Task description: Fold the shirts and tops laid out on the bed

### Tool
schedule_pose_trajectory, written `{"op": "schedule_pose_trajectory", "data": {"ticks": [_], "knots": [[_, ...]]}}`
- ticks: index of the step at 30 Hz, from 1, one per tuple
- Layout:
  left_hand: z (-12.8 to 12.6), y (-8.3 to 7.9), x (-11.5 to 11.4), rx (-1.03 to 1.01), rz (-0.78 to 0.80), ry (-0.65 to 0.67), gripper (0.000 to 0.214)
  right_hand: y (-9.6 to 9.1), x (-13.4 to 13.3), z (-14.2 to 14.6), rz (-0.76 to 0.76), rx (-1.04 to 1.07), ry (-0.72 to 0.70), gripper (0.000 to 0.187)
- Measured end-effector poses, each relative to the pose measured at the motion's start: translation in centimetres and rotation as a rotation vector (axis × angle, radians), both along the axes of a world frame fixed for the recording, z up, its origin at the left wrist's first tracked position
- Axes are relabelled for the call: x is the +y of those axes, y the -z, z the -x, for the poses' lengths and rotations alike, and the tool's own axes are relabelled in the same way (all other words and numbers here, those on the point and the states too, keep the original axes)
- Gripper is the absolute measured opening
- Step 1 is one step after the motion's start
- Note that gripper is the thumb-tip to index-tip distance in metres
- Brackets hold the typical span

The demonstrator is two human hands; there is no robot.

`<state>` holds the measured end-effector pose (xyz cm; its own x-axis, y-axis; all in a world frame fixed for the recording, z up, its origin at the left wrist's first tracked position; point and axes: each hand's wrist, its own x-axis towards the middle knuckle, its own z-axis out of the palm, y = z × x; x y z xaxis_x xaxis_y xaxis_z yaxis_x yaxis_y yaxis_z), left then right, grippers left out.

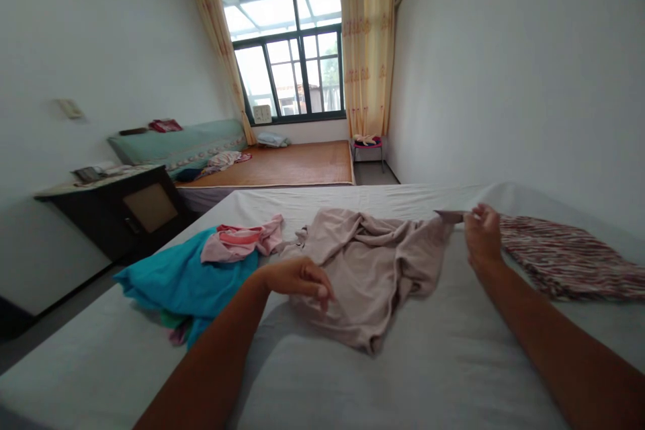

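A crumpled dusty-pink shirt [363, 269] is spread on the white bedsheet [453, 363] in front of me. My right hand [482, 235] pinches the end of its sleeve [450, 216] at the right and lifts it slightly. Over the shirt's left side hovers my left hand [299, 281], its fingers loosely bent and apart, with nothing visible in them. Left of the shirt lies a pile with a bright blue garment [186, 275] and a pink garment [234, 242] on top. A striped brown-and-white knitted piece [569, 255] rests beyond my right hand.
Behind the bed, a second bed with a brown mat [302, 161] stands under the window [297, 74]. A dark cabinet [136, 208] is at the left. A stool with cloth [367, 141] stands by the curtain [370, 40]. White walls rise on both sides.
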<state>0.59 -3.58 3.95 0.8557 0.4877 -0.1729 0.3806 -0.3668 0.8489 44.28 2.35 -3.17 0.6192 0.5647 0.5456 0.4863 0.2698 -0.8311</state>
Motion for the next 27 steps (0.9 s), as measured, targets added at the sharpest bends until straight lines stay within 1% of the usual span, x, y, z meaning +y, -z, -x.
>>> {"op": "schedule_pose_trajectory", "data": {"ticks": [1, 2, 3, 4, 5, 6, 7, 8, 9, 10, 12, 14, 15, 19, 20, 21, 23, 24, 25, 26, 27], "knots": [[-0.2, 0.5, 0.4, -0.035, -0.063, -0.103, 0.034, -0.5, -0.3, 0.5, -0.018, -0.065, 0.041, 0.045], [-0.4, 1.0, 0.9, -0.068, -0.16, -0.244, 0.034, -0.9, -0.6, 1.1, -0.017, -0.129, 0.032, 0.041], [-0.4, 1.7, 1.5, -0.084, -0.278, -0.39, 0.033, -1.3, -1.0, 1.7, 0.015, -0.206, -0.048, 0.037], [-0.4, 2.4, 2.1, -0.074, -0.406, -0.514, 0.032, -1.5, -1.3, 2.4, 0.076, -0.3, -0.2, 0.035], [-0.3, 3.2, 2.7, -0.034, -0.53, -0.602, 0.031, -1.6, -1.7, 3.2, 0.144, -0.403, -0.374, 0.035], [-0.1, 3.8, 3.1, 0.032, -0.644, -0.65, 0.032, -1.6, -2.0, 3.9, 0.206, -0.512, -0.54, 0.037], [0.1, 4.4, 3.4, 0.116, -0.743, -0.667, 0.035, -1.4, -2.4, 4.7, 0.255, -0.62, -0.676, 0.041], [0.2, 4.8, 3.5, 0.207, -0.822, -0.664, 0.039, -1.2, -2.7, 5.4, 0.296, -0.72, -0.781, 0.045], [0.4, 5.1, 3.5, 0.293, -0.879, -0.652, 0.043, -0.9, -2.9, 5.9, 0.336, -0.795, -0.857, 0.047], [0.4, 5.2, 3.4, 0.362, -0.914, -0.637, 0.044, -0.7, -3.1, 6.3, 0.373, -0.835, -0.9, 0.044], [0.3, 5.1, 3.1, 0.441, -0.934, -0.608, 0.034, -0.7, -3.5, 6.6, 0.446, -0.829, -0.944, 0.034], [0.1, 4.9, 2.9, 0.472, -0.926, -0.583, 0.023, -1.2, -3.8, 6.2, 0.516, -0.728, -1.013, 0.034], [0.0, 4.7, 2.9, 0.485, -0.92, -0.575, 0.02, -1.7, -4.0, 5.8, 0.566, -0.654, -1.091, 0.035], [0.0, 4.2, 3.0, 0.54, -0.892, -0.61, 0.019, -4.0, -5.3, 3.8, 0.822, -0.391, -1.551, 0.039], [0.0, 4.1, 2.9, 0.538, -0.891, -0.628, 0.019, -4.5, -5.6, 3.5, 0.854, -0.355, -1.621, 0.039], [-0.1, 3.8, 2.8, 0.523, -0.89, -0.641, 0.02, -4.9, -6.0, 3.3, 0.87, -0.32, -1.656, 0.04], [-0.7, 3.3, 2.2, 0.44, -0.867, -0.62, 0.02, -5.4, -6.4, 3.4, 0.887, -0.241, -1.667, 0.044], [-1.1, 3.0, 1.7, 0.377, -0.829, -0.569, 0.021, -5.4, -6.5, 3.6, 0.894, -0.202, -1.642, 0.046], [-1.7, 2.6, 1.1, 0.303, -0.77, -0.487, 0.022, -5.3, -6.4, 3.8, 0.887, -0.171, -1.587, 0.046], [-2.4, 2.3, 0.4, 0.227, -0.695, -0.374, 0.024, -5.1, -6.1, 4.0, 0.856, -0.157, -1.499, 0.046], [-3.2, 2.0, -0.4, 0.154, -0.617, -0.243, 0.026, -4.7, -5.6, 4.1, 0.796, -0.165, -1.377, 0.044]]}}
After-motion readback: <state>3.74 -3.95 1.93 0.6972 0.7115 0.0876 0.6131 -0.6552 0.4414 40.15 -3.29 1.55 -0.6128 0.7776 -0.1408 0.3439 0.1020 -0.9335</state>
